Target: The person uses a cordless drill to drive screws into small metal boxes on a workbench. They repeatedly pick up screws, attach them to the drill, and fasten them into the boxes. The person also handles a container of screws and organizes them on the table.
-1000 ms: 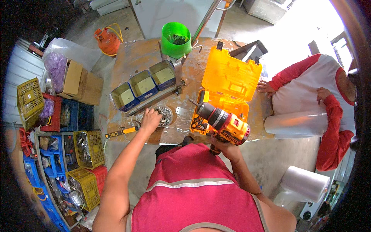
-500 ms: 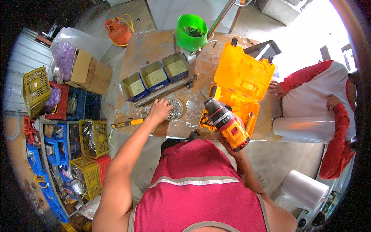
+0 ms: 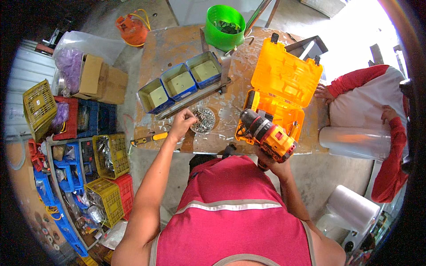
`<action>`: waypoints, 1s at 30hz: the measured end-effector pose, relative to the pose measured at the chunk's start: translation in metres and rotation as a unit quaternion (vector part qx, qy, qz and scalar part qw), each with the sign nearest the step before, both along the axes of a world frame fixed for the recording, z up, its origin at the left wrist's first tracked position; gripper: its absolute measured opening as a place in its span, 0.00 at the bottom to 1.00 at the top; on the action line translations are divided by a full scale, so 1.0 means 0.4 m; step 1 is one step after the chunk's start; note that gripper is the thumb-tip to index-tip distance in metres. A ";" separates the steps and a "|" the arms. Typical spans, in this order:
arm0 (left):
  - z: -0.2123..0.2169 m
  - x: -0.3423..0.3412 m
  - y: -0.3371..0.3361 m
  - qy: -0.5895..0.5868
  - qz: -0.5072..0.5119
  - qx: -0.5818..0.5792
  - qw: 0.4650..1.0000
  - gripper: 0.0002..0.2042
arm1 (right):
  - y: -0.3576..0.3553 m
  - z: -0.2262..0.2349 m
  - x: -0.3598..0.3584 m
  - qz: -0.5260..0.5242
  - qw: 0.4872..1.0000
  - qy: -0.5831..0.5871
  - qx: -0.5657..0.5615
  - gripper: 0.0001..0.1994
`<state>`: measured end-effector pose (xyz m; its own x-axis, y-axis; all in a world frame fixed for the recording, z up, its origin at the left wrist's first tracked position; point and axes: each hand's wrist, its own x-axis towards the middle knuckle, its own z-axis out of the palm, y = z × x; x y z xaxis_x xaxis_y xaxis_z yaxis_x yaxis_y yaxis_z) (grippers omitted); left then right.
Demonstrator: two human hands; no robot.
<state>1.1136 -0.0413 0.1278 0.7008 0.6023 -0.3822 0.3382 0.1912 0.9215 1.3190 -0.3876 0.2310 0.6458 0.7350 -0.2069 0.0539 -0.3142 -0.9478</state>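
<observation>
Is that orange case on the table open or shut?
Open: the orange case has its lid swung back, and its inside shows partly behind the drill.

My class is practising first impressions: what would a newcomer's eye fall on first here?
Probably the orange case, open on the right of the table, and the yellow drill in the right hand, nearer the person. Then the bright green bucket at the table's far side, and the left hand at a round dish of small metal pieces.
</observation>
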 end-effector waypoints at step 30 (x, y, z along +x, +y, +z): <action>0.360 0.137 0.269 -0.206 -0.111 -0.165 0.958 0.07 | 0.394 0.274 -0.077 -0.031 0.992 0.122 0.024 0.26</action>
<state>1.1684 0.0663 0.2720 0.9304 0.3142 -0.1886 0.0242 0.4609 0.8871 1.2884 -0.2301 0.3406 0.6246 0.7084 -0.3287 -0.1970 -0.2644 -0.9441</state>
